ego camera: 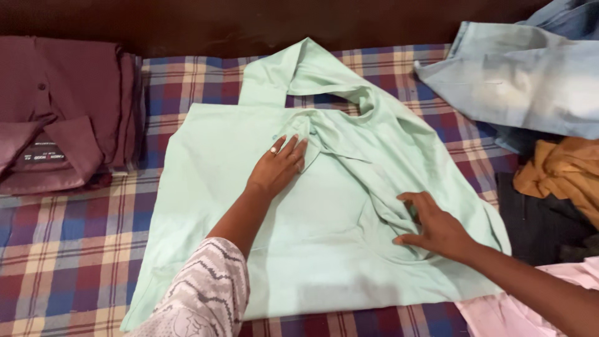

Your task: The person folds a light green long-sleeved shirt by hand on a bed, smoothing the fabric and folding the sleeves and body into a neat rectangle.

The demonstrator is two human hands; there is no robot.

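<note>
- Your left hand (pixel 277 167) lies flat and open on the mint-green shirt (pixel 324 237), beside its bunched collar.
- Your right hand (pixel 433 226) rests on the shirt's folded right side, fingers curled loosely, clamping nothing.
- The shirt lies spread mid-bed on the checked bedsheet (pixel 68 256).
- Bare sheet shows left; the folded maroon shirt (pixel 62 112) and clothes pile (pixel 549 168) crowd the edges.
</note>
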